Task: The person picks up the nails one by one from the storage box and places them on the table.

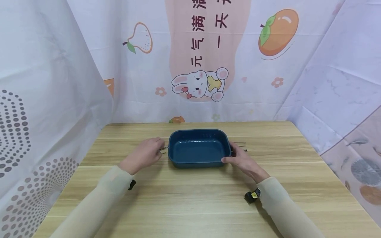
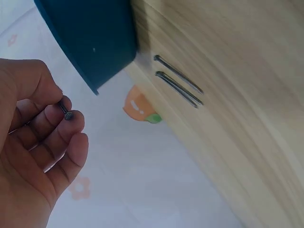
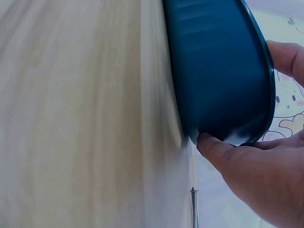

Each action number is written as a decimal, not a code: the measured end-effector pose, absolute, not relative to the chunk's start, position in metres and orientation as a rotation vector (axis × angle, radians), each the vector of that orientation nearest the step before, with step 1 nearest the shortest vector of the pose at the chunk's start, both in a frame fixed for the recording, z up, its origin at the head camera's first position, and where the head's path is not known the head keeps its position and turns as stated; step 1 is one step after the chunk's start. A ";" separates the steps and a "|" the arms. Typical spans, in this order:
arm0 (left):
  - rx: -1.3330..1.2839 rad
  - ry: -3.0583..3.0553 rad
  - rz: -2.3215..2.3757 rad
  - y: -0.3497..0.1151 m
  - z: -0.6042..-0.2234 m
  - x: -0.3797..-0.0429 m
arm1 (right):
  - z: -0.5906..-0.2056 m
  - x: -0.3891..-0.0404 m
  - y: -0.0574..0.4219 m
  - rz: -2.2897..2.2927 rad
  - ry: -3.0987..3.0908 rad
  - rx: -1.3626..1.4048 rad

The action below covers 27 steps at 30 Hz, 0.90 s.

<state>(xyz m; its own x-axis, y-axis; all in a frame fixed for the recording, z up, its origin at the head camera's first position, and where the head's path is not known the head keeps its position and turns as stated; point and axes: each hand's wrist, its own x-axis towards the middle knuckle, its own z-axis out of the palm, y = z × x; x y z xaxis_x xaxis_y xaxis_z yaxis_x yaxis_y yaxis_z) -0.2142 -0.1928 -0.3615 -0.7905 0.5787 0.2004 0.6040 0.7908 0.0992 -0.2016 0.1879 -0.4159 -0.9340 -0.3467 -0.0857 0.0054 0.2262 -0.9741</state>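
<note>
A dark blue rectangular dish [image 1: 197, 150] with rounded corners and a bare inside sits at the middle of the table. At its right end my right hand [image 1: 242, 162] grips it, thumb at the near corner; in the right wrist view the fingertips touch its wall [image 3: 218, 76]. Just left of the dish, my left hand [image 1: 146, 153] pinches a metal nail [image 2: 65, 112] between thumb and fingers, its head showing. Several loose nails [image 2: 178, 75] lie on the wood beside the dish in the left wrist view.
More nails [image 1: 240, 142] lie to the right of the dish, just past my right hand. The wooden table [image 1: 190, 198] runs back to a printed cloth [image 1: 137, 99], and cloth also hangs along both sides.
</note>
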 end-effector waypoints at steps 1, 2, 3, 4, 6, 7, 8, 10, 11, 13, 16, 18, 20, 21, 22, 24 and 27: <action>-0.932 -2.814 -0.237 -0.195 -0.363 -0.214 | -0.416 -0.201 0.188 -1.764 2.222 -0.319; -0.924 -2.811 -0.241 -0.198 -0.364 -0.214 | -0.415 -0.202 0.187 -1.764 2.226 -0.314; -0.915 -2.811 -0.245 -0.200 -0.365 -0.213 | -0.414 -0.202 0.187 -1.765 2.229 -0.307; -0.908 -2.808 -0.251 -0.202 -0.367 -0.213 | -0.414 -0.202 0.186 -1.766 2.231 -0.301; -0.901 -2.802 -0.260 -0.207 -0.371 -0.213 | -0.414 -0.202 0.185 -1.772 2.233 -0.291; -0.895 -2.802 -0.264 -0.208 -0.373 -0.214 | -0.413 -0.202 0.185 -1.773 2.235 -0.288; -0.894 -2.801 -0.266 -0.210 -0.375 -0.214 | -0.413 -0.202 0.185 -1.769 2.239 -0.285; -0.892 -2.803 -0.263 -0.212 -0.379 -0.216 | -0.413 -0.202 0.185 -1.767 2.241 -0.288; -0.890 -2.811 -0.261 -0.213 -0.381 -0.217 | -0.413 -0.202 0.185 -1.767 2.241 -0.290; -0.882 -2.839 -0.265 -0.213 -0.385 -0.219 | -0.413 -0.201 0.185 -1.769 2.241 -0.288; -0.858 -2.907 -0.266 -0.212 -0.391 -0.221 | -0.413 -0.201 0.186 -1.763 2.249 -0.283; -0.840 -2.946 -0.270 -0.211 -0.395 -0.222 | -0.413 -0.201 0.186 -1.759 2.252 -0.275; -0.828 -2.974 -0.262 -0.210 -0.398 -0.223 | -0.413 -0.201 0.186 -1.749 2.255 -0.273; -0.822 -2.981 -0.262 -0.209 -0.400 -0.224 | -0.413 -0.201 0.186 -1.746 2.258 -0.274; -0.824 -2.984 -0.259 -0.209 -0.402 -0.224 | -0.414 -0.201 0.185 -1.751 2.254 -0.265; -0.824 -2.992 -0.255 -0.208 -0.405 -0.226 | -0.413 -0.201 0.185 -1.751 2.258 -0.267; -0.825 -3.015 -0.249 -0.207 -0.407 -0.229 | -0.412 -0.200 0.185 -1.752 2.264 -0.263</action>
<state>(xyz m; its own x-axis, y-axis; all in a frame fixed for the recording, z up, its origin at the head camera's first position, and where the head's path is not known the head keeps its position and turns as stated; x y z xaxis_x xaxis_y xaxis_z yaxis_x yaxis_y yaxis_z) -0.2287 -0.2065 -0.4075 -0.8616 0.5054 0.0477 0.5063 0.8490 0.1513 -0.2003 0.1850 -0.4122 -0.9481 -0.3026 -0.0982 0.0192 0.2539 -0.9671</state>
